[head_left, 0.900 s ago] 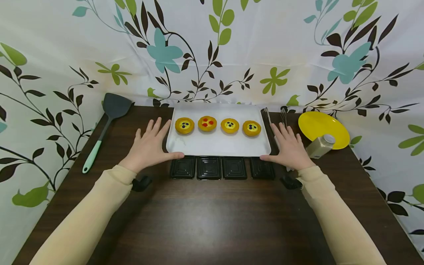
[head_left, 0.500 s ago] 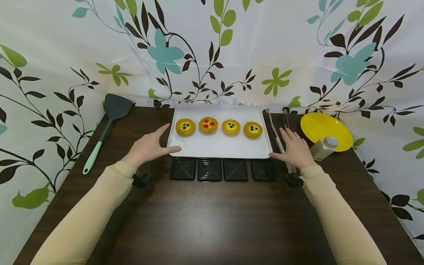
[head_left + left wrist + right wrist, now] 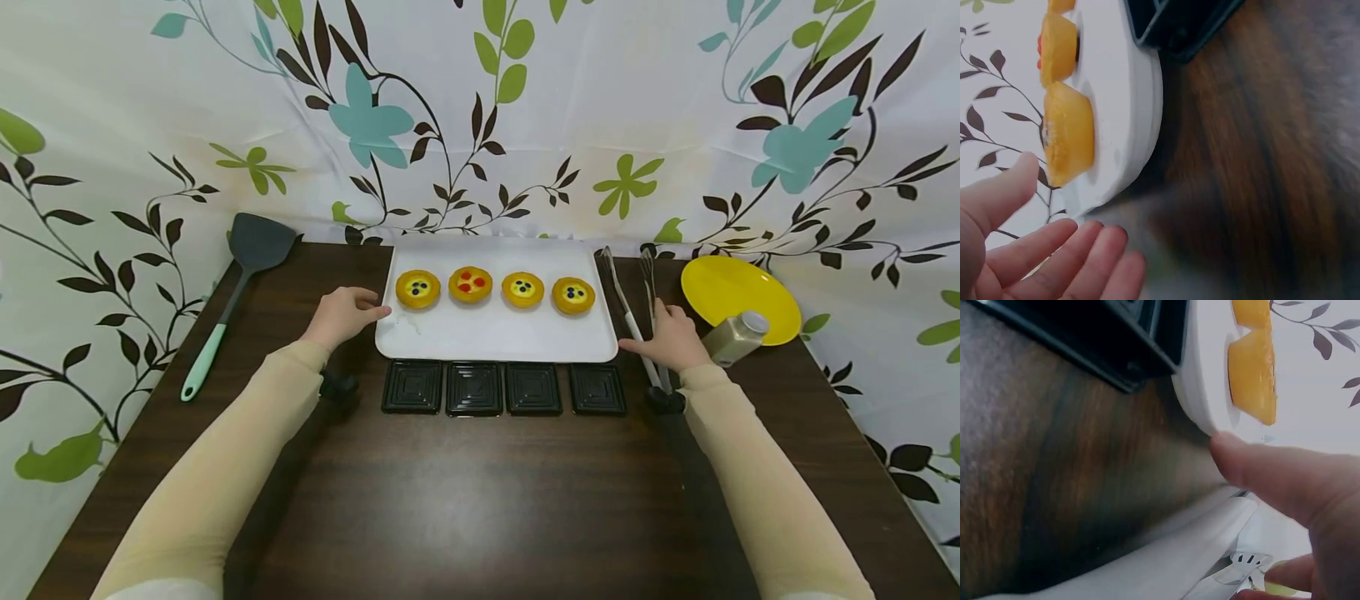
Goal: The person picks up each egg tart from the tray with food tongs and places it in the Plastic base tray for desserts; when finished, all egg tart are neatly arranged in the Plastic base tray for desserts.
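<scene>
A white rectangular tray [image 3: 495, 337] bears several small tarts [image 3: 522, 289], most with dark berries and one with red pieces. At the tray's left end is my left hand [image 3: 345, 317], its thumb at the rim and its fingers loosely bent below, holding nothing in the left wrist view [image 3: 1054, 256]. My right hand [image 3: 671, 337] is beyond the right end, thumb stretched toward the tray's front corner. Under and beside that hand lie long pale-handled metal utensils [image 3: 628, 312], one with a slotted head in the right wrist view; its fingertips are partly hidden, and I see no grip.
Several black square plastic trays [image 3: 474, 388] line the front of the white tray. A dark spatula [image 3: 238, 296] with a mint handle lies left. At right are a yellow plate [image 3: 738, 287] and a seasoning jar [image 3: 735, 337]. A patterned cloth [image 3: 480, 125] hangs behind the table.
My left hand has drawn its spread fingers together and come in against the tray's left end. My right hand has moved slightly right off the tray, its fingers bending over the utensils.
</scene>
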